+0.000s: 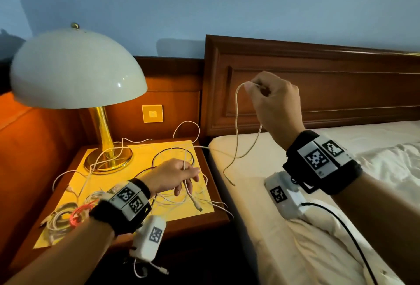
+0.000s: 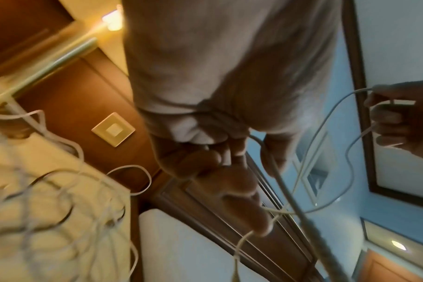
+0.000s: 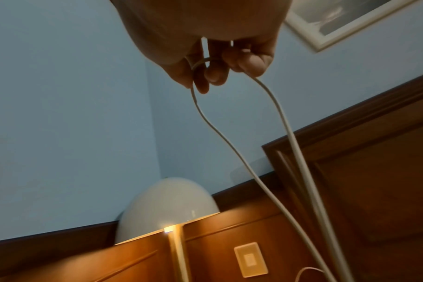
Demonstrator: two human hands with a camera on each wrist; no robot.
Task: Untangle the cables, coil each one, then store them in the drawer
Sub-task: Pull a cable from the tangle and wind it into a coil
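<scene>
A tangle of white cables [image 1: 159, 155] and one black cable [image 1: 156, 157] lies spread over the yellow-topped nightstand [image 1: 141, 216]. My left hand [image 1: 175, 178] hovers over the tangle and holds a thick white cable [image 1: 188, 190] between its fingers, its plug hanging down. My right hand [image 1: 270, 98] is raised in front of the headboard and pinches a thin white cable [image 1: 237, 125] folded into a loop; both strands hang down toward the mattress edge. In the right wrist view the right hand [image 3: 215, 64] grips this thin cable [image 3: 229, 145]. No drawer shows.
A lamp [image 1: 77, 68] with a white dome shade and brass stem stands at the nightstand's back left. A coiled bundle with a red cable [image 1: 75, 214] lies at the front left. The bed [image 1: 341, 193] with white sheets fills the right; a wooden headboard [image 1: 318, 93] rises behind.
</scene>
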